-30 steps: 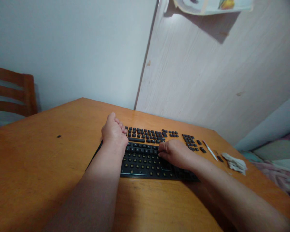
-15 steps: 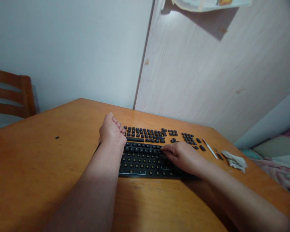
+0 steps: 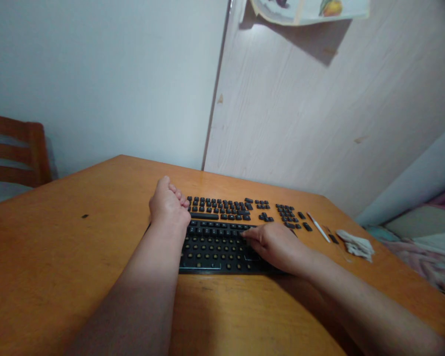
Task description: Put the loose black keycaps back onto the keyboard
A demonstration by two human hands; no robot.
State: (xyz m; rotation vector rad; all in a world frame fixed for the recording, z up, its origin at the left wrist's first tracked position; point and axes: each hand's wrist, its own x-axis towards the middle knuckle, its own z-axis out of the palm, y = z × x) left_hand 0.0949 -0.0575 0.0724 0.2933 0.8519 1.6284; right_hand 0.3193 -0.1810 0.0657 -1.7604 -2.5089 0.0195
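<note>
A black keyboard (image 3: pixel 211 245) lies flat on the wooden table, a row of keycaps fitted near its top and bare key stems showing across the rows below. My left hand (image 3: pixel 168 202) is closed, fingers curled in, above the keyboard's left end; whatever it may hold is hidden. On the right, my right hand (image 3: pixel 272 244) rests over the keyboard. Its index finger is stretched out and touches the right part of the fitted row, while the other fingers are partly hidden beneath. Loose black keycaps (image 3: pixel 218 203) lie in rows just behind, with a long space bar (image 3: pixel 204 216) among them.
More loose keycaps (image 3: pixel 287 212) lie at the right, beside a white pen-like stick (image 3: pixel 319 227), a small dark piece (image 3: pixel 333 239) and a crumpled whitish cloth (image 3: pixel 355 244). One small black piece (image 3: pixel 84 216) sits far left. A wooden chair (image 3: pixel 15 151) stands beyond the table (image 3: pixel 59 277).
My right hand's index fingertip has shifted slightly left and down on the fitted row and now points out straighter. My left hand keeps its curled pose. The camera view has tilted slightly.
</note>
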